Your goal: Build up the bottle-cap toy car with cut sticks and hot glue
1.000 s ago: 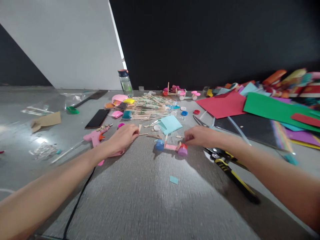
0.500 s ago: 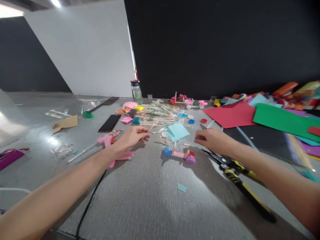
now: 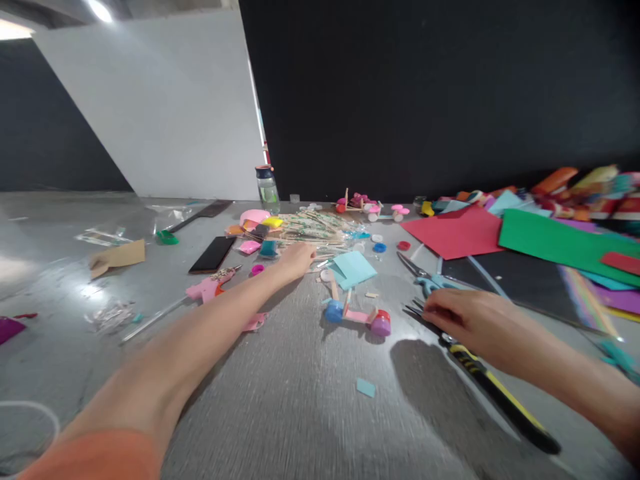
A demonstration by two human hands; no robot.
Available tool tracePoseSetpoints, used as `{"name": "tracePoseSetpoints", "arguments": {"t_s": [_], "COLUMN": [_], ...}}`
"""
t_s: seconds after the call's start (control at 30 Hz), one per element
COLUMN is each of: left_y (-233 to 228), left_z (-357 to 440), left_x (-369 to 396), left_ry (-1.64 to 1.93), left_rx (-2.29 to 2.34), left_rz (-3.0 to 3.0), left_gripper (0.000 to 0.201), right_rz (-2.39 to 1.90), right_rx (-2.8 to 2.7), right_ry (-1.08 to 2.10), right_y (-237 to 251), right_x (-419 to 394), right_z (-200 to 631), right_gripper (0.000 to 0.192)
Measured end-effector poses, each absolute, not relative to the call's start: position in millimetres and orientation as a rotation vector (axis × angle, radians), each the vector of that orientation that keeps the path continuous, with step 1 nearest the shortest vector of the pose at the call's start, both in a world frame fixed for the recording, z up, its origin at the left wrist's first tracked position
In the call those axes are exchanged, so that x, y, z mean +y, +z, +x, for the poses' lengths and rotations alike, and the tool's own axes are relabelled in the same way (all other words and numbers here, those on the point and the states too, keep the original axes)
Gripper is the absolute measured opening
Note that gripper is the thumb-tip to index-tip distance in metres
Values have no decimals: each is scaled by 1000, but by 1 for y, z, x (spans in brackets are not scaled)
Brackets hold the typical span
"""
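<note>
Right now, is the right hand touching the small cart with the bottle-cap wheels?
No, the right hand rests on the yellow-handled cutters, apart from the small cart to its left.

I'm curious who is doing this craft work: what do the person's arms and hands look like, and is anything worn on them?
Both hands, left hand and right hand, are bare: no gloves, rings or watch visible. The forearms are uncovered too. Only an orange sleeve shows, at the left upper arm near the picture's bottom edge.
</note>
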State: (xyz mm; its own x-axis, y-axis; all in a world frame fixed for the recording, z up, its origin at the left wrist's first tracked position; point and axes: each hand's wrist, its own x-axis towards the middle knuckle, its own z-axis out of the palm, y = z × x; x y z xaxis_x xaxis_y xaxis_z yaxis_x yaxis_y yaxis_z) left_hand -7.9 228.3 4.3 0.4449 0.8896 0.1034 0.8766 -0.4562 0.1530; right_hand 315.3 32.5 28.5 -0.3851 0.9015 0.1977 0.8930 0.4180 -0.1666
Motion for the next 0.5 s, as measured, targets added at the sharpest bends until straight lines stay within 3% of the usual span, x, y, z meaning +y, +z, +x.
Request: {"name": "tracePoseSetpoints", "arguments": {"t_s": [0.3, 0.5], "left_y": [7, 21], "left_z": [-12, -29], "left_x": [234, 210], "left_ry": [133, 283], "left_rx": [1619, 1615], "left_rz": [2672, 2686], "left_gripper": [36, 35], "right_rz": [-1599, -1627], "right_rx": [-2412, -2436], "right_ry": [75, 106], "right_y": [18, 25], "right_x": [19, 15], "right_z": [328, 324], "right_gripper": [24, 18]}}
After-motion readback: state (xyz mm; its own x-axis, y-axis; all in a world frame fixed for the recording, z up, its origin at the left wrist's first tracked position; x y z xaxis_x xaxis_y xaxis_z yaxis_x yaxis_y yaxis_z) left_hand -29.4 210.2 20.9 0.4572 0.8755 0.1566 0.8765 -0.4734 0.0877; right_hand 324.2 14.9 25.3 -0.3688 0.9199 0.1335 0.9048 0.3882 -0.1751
